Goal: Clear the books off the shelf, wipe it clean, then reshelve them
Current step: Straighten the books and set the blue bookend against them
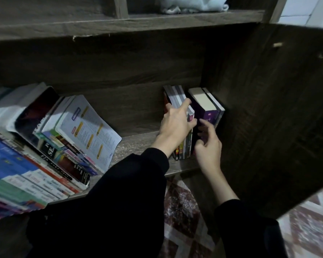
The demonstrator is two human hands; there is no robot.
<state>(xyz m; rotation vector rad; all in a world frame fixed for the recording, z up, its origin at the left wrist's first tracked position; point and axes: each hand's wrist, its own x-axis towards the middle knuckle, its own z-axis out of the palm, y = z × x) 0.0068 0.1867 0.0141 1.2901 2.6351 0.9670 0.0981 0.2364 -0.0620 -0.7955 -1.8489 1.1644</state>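
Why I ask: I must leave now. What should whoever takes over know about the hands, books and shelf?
Left hand grips the thin books at the shelf's right end.
Right hand: fingers curled at the purple book's spine; grip unclear.
Leaning books fill the left end; cloth lies on the shelf above.
Done: cannot tell whether the shelf is wiped.
Left: if not, clear all books, wipe, reshelve.

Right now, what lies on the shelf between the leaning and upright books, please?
Only bare shelf board, head view; the left hand grips the upright books.
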